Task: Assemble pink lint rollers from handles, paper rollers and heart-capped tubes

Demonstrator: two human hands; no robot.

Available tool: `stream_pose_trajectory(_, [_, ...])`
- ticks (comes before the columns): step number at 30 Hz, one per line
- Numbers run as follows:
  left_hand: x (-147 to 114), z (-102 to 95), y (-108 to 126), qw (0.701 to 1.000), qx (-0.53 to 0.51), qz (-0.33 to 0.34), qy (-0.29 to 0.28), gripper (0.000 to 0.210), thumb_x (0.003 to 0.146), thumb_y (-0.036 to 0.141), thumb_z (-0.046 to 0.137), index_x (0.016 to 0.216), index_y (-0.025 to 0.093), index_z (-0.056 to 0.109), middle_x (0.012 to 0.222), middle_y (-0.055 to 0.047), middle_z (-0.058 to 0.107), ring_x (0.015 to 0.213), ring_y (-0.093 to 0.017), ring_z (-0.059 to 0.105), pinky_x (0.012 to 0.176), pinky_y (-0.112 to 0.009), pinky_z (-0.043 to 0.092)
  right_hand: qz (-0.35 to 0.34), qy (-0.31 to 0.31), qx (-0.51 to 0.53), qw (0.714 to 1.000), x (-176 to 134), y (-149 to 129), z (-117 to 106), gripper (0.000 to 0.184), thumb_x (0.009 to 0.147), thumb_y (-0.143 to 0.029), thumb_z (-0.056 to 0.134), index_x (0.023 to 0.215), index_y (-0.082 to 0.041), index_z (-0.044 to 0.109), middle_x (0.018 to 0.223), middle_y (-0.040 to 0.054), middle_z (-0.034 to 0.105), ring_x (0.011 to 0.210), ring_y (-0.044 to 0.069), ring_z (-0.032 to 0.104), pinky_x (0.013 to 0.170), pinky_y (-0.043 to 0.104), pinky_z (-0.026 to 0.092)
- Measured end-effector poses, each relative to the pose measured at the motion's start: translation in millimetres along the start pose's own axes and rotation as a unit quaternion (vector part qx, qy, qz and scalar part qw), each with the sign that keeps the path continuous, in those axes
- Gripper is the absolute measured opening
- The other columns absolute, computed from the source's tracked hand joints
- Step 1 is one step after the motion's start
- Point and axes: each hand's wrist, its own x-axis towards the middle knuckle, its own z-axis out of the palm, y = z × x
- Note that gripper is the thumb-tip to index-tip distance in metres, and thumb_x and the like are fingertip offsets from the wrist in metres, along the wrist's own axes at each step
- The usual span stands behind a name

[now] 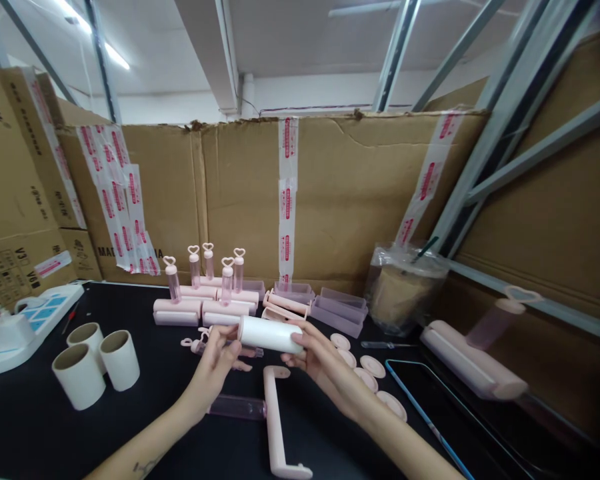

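Observation:
Both my hands hold a white lint roller refill roll (271, 335) level above the black table. My left hand (221, 350) pinches its left end, and my right hand (311, 347) grips the right end. Below them lies a pink lint roller frame (275, 427) with a translucent handle (237, 407) pointing left. Partly behind my left hand is a small pink heart-ended handle piece (196, 344). Round pink caps (373, 366) are scattered right of my right hand. Behind the roll stand several pink lint rollers (177, 312) with heart-topped handles.
Paper-core rolls (120, 360) and a power strip (43, 320) are at left. Translucent covers (337, 313), a bagged cup (397, 293), a small screwdriver (387, 345) and a blue-edged phone (460, 407) occupy the right side, near another lint roller (473, 360). Cardboard (350, 200) walls the back.

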Motion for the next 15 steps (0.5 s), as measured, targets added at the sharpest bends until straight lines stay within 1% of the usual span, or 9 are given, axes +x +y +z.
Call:
stream_pose_trajectory(2, [-1.3,-1.2,1.9,0.999,0.016,0.0,-0.034,0.04,0.078,0.042,0.06,0.11,0.02,0.048,0.109,-0.012,0.056,0.087,-0.027,0.064,0.068,-0.038,0.053,0.086,0.019,0.095,0.992,0.8,2.4,-0.9,0.015,0.077,-0.027,0.059,0.09,-0.021,0.057,0.076,-0.0007,0.064,0.057,0.011,0.061,0.058,0.022,0.052])
stream_pose_trajectory(4, [-3.9,-2.4,2.5,0.996,0.043,0.015,-0.07,0.049,0.082,0.04,0.057,0.124,0.023,0.038,0.112,-0.013,0.053,0.088,-0.026,0.063,0.072,-0.039,0.052,0.146,0.031,0.149,0.978,1.5,5.5,-1.2,0.01,0.078,-0.027,0.057,0.084,-0.02,0.057,0.067,-0.0018,0.062,0.051,0.009,0.059,0.053,0.018,0.05])
stream_pose_trajectory(6, [-7.5,-4.2,2.3,0.989,0.1,0.039,-0.099,0.057,0.084,0.035,0.054,0.132,0.028,0.024,0.113,-0.012,0.051,0.09,-0.023,0.061,0.077,-0.038,0.049,0.175,0.028,0.17,0.969,1.9,6.5,-1.6,0.011,0.079,-0.028,0.055,0.083,-0.018,0.057,0.064,-0.0019,0.06,0.05,0.008,0.059,0.051,0.016,0.048])
stream_pose_trajectory(8, [-11.0,-6.9,2.5,0.97,0.198,0.062,-0.128,0.056,0.084,0.031,0.053,0.131,0.028,0.023,0.109,-0.009,0.051,0.087,-0.02,0.059,0.077,-0.035,0.047,0.186,0.026,0.182,0.965,2.2,4.6,-2.5,0.013,0.079,-0.03,0.055,0.084,-0.018,0.058,0.062,-0.0025,0.06,0.049,0.008,0.058,0.049,0.015,0.047])
stream_pose_trajectory(9, [-12.3,-8.4,3.0,0.951,0.261,0.069,-0.153,0.052,0.083,0.029,0.055,0.128,0.027,0.029,0.105,-0.008,0.052,0.086,-0.019,0.058,0.077,-0.033,0.046,0.19,0.026,0.187,0.963,2.3,2.7,-3.2,0.014,0.08,-0.03,0.054,0.085,-0.018,0.058,0.062,-0.0025,0.06,0.048,0.007,0.058,0.048,0.015,0.047])
stream_pose_trajectory(10, [-13.1,-9.7,3.6,0.923,0.329,0.076,-0.186,0.048,0.08,0.029,0.059,0.123,0.026,0.037,0.101,-0.007,0.053,0.084,-0.02,0.056,0.076,-0.032,0.045,0.191,0.026,0.188,0.963,2.4,0.4,-4.0,0.015,0.08,-0.031,0.054,0.086,-0.018,0.058,0.062,-0.0022,0.061,0.046,0.007,0.056,0.046,0.015,0.046])
stream_pose_trajectory(13, [-13.1,-11.6,5.3,0.82,0.482,0.096,-0.292,0.045,0.068,0.027,0.067,0.111,0.026,0.053,0.096,-0.005,0.058,0.088,-0.024,0.055,0.078,-0.034,0.041,0.165,0.036,0.167,0.971,2.3,-7.2,-6.6,0.017,0.081,-0.033,0.052,0.087,-0.019,0.059,0.065,-0.0003,0.064,0.043,0.007,0.053,0.044,0.016,0.045])
stream_pose_trajectory(14, [-12.7,-11.7,5.4,0.8,0.504,0.1,-0.31,0.048,0.067,0.025,0.067,0.113,0.027,0.053,0.096,-0.005,0.06,0.089,-0.025,0.055,0.079,-0.034,0.041,0.147,0.044,0.152,0.976,2.3,-9.6,-7.5,0.016,0.081,-0.032,0.051,0.085,-0.019,0.059,0.067,0.0,0.065,0.043,0.008,0.052,0.045,0.017,0.045])
stream_pose_trajectory(15, [-12.4,-11.5,5.3,0.793,0.513,0.099,-0.315,0.052,0.067,0.022,0.065,0.117,0.029,0.052,0.094,-0.004,0.061,0.087,-0.025,0.056,0.078,-0.033,0.041,0.124,0.056,0.134,0.982,2.2,-11.8,-8.3,0.015,0.081,-0.032,0.051,0.084,-0.019,0.059,0.067,-0.0001,0.065,0.044,0.008,0.053,0.046,0.018,0.046])
